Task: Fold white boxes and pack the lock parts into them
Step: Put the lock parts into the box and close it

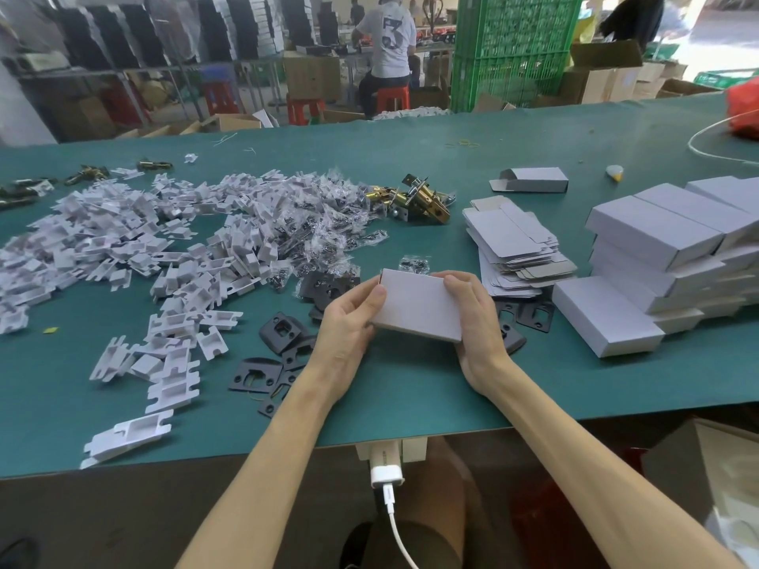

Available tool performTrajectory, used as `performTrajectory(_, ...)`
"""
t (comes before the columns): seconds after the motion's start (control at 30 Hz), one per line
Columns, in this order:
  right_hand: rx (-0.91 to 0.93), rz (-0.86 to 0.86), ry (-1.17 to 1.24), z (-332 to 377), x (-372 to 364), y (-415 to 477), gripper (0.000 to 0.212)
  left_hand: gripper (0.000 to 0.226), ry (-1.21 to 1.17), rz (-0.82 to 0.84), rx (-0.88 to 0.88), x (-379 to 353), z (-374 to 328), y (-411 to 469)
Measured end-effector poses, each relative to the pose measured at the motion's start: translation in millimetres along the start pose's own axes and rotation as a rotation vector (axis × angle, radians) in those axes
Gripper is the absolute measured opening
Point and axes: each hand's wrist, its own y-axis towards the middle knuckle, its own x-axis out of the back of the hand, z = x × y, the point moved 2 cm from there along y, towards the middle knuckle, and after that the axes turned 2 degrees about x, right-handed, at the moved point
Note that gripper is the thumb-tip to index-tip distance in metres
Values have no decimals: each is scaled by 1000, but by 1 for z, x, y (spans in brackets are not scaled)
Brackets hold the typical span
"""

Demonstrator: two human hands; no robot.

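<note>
Above the green table, just in front of you, your left hand and right hand grip a folded white box by its ends, seemingly closing it; next, probably stack it with the finished boxes.

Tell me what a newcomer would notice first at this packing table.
The left hand and right hand grip a white box above the green table, near centre. A sprawling heap of white inserts fills the left side; folded boxes stack up at right.
</note>
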Motion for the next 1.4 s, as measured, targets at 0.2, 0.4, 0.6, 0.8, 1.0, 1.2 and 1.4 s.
performTrajectory(0.2, 1, 1, -19, 1, -2, 0, 28, 24, 25, -38, -20, -1, 2, 2)
performTrajectory(0.4, -4, 18, -34, 2, -2, 0, 26, 26, -13, -66, -11, -2, 4, 4)
performTrajectory(0.6, -4, 20, -34, 3, -2, -2, 25, 28, 12, -100, -3, -4, 4, 5)
performTrajectory(0.8, -4, 38, -60, 3, -3, -1, 26, 33, -3, -93, -21, -4, 3, 4)
performTrajectory(1.0, -8, 36, -58, 3, -4, -2, 26, 37, -2, -99, -23, -5, 2, 3)
performTrajectory(1.2, -5, 37, -46, 3, -5, -2, 27, 31, 114, -84, -75, -4, 5, 3)
performTrajectory(1.4, 2, 65, -61, 1, -3, -1, 29, 30, 144, -90, -90, -1, 7, 4)
